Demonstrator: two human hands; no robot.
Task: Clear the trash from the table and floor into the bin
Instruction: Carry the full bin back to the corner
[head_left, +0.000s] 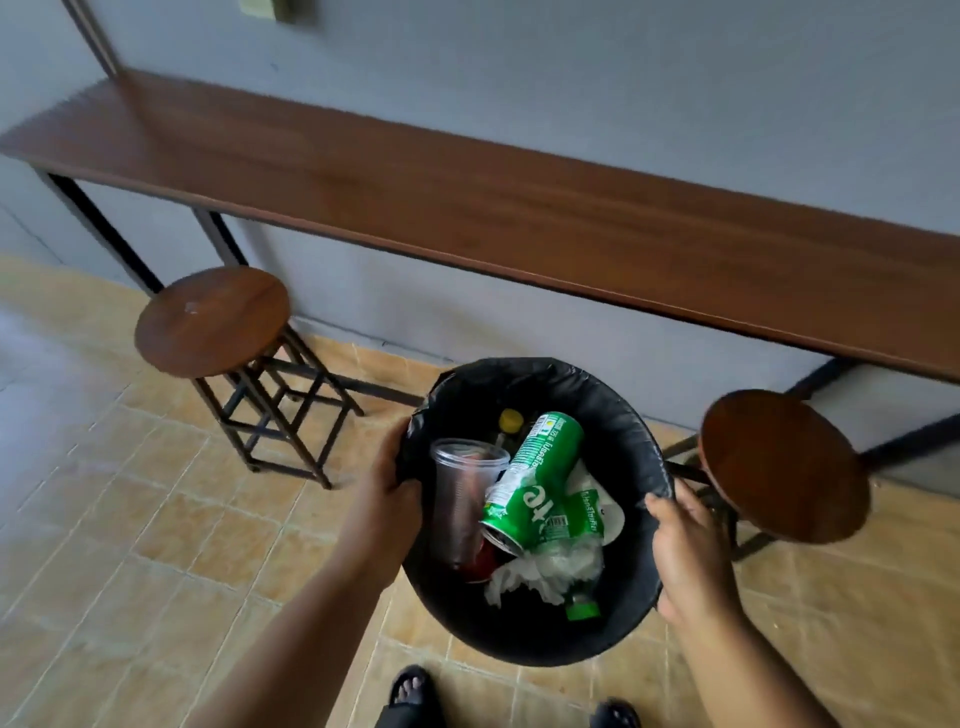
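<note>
Bin (535, 639): between both hands, left hand (387, 483) and right hand (685, 556) each gripping opposite rim; can (535, 478), cup (465, 499) inside.

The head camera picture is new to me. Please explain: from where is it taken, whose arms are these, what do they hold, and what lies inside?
There is no machine here. A person wears one camera on the head, so you look forward and down along their own arms. The left hand and the right hand grip opposite sides of the rim of a round bin lined with a black bag. Inside lie a green can, a clear plastic cup, crumpled white tissue, a green-capped bottle and a yellow cap. Behind stand a long wooden table against the wall and two round stools, on a tiled floor.
</note>
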